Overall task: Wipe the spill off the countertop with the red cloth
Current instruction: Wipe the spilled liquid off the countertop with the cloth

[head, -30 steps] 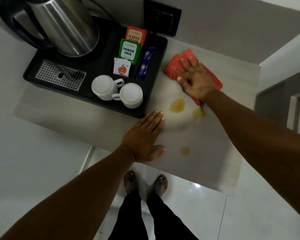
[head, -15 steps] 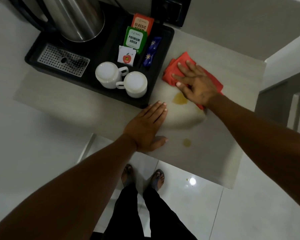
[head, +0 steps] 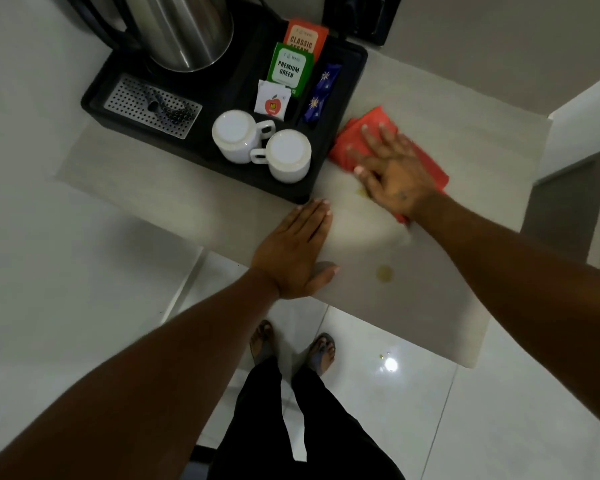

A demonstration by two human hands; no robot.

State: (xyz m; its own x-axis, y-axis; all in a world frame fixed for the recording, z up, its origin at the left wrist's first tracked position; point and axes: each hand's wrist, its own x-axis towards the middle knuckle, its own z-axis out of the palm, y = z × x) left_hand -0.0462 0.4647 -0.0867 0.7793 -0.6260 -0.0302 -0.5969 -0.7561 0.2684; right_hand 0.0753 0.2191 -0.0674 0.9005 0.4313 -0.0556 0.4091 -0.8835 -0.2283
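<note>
Brushed metal kettle (head: 184,32), matt black plastic tray (head: 340,147) with perforated metal grille (head: 152,106), glossy white ceramic cups (head: 238,136), paper sachets (head: 290,69), soft red cloth (head: 352,142), matt pale countertop (head: 465,161).

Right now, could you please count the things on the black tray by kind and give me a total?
Kettle: 1
White cups, both upside down: 2
Tea packets, orange, green and a small white one with an apple: 3
Blue stick packets: 2, as far as the picture shows
Total: 8
</note>
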